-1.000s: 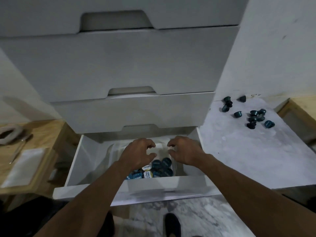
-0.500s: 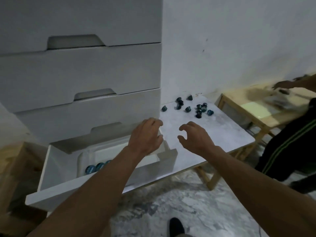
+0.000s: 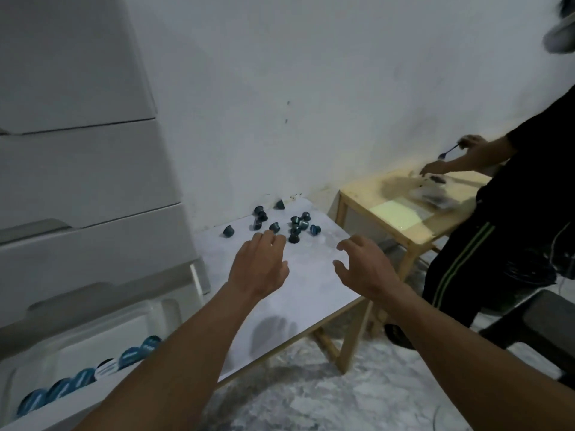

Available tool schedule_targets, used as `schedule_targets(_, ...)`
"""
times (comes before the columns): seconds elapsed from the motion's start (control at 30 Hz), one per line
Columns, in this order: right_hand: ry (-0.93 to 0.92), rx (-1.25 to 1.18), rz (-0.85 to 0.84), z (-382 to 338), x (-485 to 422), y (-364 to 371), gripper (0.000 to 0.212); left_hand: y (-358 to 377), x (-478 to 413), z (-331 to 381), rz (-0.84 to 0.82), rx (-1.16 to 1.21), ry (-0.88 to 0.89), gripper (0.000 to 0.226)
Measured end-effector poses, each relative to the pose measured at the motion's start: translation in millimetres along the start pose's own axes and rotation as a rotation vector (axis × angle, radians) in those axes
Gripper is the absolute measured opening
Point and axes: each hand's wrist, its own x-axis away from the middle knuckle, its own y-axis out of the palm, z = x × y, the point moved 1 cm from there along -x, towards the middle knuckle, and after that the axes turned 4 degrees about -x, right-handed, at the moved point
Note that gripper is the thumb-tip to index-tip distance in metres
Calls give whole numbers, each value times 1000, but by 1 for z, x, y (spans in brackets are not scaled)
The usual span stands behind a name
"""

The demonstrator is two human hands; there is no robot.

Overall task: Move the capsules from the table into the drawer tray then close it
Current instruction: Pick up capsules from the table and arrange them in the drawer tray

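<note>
While both hands, left (image 3: 259,265) & right (image 3: 365,269), hover empty w/ fingers spread, capsules (image 3: 294,227) sit loose near table (image 3: 311,293) edge. A hasty sweep could roll some off.

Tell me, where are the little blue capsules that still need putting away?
The loose capsules sit at the far end of the white table, near the wall, just beyond the left hand.

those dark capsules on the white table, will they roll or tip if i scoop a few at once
Probably: the capsules are small tapered cups lying at mixed angles, so they would likely roll in arcs. They look light. The left hand is nearest.
</note>
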Motion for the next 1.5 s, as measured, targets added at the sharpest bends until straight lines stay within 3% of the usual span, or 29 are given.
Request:
schedule_targets(0.17,-44,39,-15,68,-46,-5,42,36,-58,42,24,-49,-67,33)
schedule_targets(0.43,-93,-31,-151,131,-110,16,43,78,-116,73,-72,32,-212,33)
schedule_targets(0.67,-105,-108,-257,141,-165,61,42,127,-156,52,-186,20,-243,37)
schedule_targets(0.93,-67,-88,-425,148,-242,121,42,206,-209,20,-316,100,-255,25)
schedule_targets(1.13,-49,-104,-509,148,-279,168,34,246,-225,-5,-426,145,-228,33)
schedule_targets(1.3,1,-105,-593,146,-288,197,33,269,-225,-18,-479,213,-224,23)
schedule_targets(1.5,-6,-120,-636,150,-305,211,26,286,-224,-23,-420,274,-252,17)
